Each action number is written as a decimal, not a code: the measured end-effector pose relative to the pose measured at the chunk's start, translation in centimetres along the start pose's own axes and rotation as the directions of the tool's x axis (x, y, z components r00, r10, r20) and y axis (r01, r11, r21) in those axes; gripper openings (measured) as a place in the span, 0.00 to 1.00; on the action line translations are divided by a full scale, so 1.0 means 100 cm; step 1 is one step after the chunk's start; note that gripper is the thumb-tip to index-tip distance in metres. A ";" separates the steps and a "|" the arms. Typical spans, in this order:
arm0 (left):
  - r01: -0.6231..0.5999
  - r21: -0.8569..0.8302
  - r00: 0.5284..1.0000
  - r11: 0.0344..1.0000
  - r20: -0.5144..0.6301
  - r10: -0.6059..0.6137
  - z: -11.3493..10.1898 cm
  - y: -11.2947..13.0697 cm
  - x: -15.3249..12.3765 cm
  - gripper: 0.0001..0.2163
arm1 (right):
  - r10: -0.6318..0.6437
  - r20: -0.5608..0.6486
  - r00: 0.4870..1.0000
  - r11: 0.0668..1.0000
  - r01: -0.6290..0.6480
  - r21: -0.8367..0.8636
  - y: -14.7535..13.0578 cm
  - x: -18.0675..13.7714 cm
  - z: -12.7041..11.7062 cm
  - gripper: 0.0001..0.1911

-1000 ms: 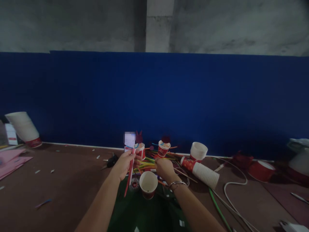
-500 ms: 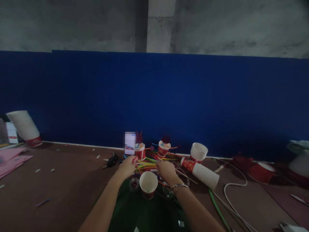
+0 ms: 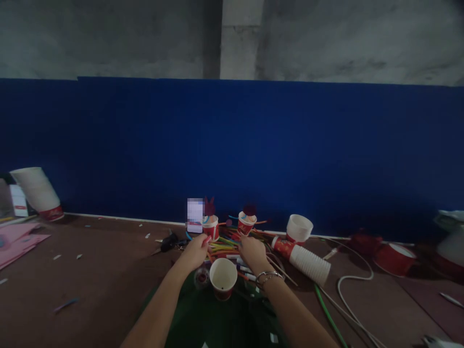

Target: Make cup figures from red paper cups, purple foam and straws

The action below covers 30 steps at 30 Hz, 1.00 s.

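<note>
My left hand (image 3: 195,252) is closed around a small pink-red piece (image 3: 207,240), mostly hidden by the fingers. My right hand (image 3: 253,252) has its fingers curled down at the pile of thin coloured stems like pipe cleaners (image 3: 221,247); what they pinch, if anything, is hidden. Between my forearms a paper cup (image 3: 223,276) stands mouth up, with a tiny dark speck inside. A roll of clear tape (image 3: 201,277) is just left of it. Markers (image 3: 247,269) lie to its right. Behind the pile stand two decorated paper cups (image 3: 210,229) with thin arms and dark red tops.
A phone (image 3: 195,215) leans near the blue panel (image 3: 232,145). Black-handled scissors (image 3: 168,241) lie left of my hand. On the right are a fallen stack of cups (image 3: 308,261), white bowls (image 3: 299,228) and a white cable (image 3: 339,285). Pink sheets (image 3: 21,239) lie far left.
My right hand has shifted slightly up and right at the pile, uncovering more of the markers. The left hand has moved slightly right, still with the pink-red piece.
</note>
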<state>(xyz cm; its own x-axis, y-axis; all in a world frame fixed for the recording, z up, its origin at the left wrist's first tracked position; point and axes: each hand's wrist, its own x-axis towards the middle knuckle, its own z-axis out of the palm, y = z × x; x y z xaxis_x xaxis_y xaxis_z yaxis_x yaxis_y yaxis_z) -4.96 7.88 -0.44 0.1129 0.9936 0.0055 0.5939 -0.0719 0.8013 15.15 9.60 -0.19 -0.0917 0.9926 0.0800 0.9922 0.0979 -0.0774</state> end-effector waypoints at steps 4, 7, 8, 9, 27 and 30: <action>-0.003 -0.044 1.000 0.999 -0.007 0.003 0.000 0.002 0.001 0.12 | 0.001 -0.004 1.000 1.000 -0.001 0.026 0.003 0.000 0.001 0.14; -0.002 -0.067 1.000 0.998 -0.011 0.001 0.000 0.003 0.002 0.13 | 0.013 -0.004 1.000 0.999 -0.012 0.041 0.004 0.003 0.001 0.18; -0.007 -0.075 1.000 0.997 -0.016 0.006 0.000 0.003 0.002 0.13 | 0.019 -0.002 1.000 0.999 -0.019 0.041 0.004 0.004 0.001 0.20; -0.015 -0.085 1.000 0.996 -0.022 0.013 0.000 0.003 0.001 0.13 | 0.025 0.002 1.000 0.999 -0.025 0.040 0.003 0.005 0.001 0.19; -0.046 -0.161 0.997 0.986 -0.061 0.037 -0.002 0.008 -0.001 0.12 | 0.002 -0.008 1.000 0.999 -0.001 0.043 -0.010 0.008 -0.012 0.13; -0.024 -0.258 0.999 0.966 -0.046 0.013 -0.002 0.014 -0.004 0.11 | 0.034 -0.059 0.998 0.997 -0.030 0.071 -0.006 -0.001 -0.022 0.15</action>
<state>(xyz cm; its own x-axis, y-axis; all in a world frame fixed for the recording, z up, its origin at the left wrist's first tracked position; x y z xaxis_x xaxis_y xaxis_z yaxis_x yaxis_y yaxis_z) -4.33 7.41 0.84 0.0833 0.9956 0.0434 0.3656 -0.0711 0.9281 14.79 9.23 2.05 -0.0525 0.9894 0.1356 0.9860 0.0728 -0.1498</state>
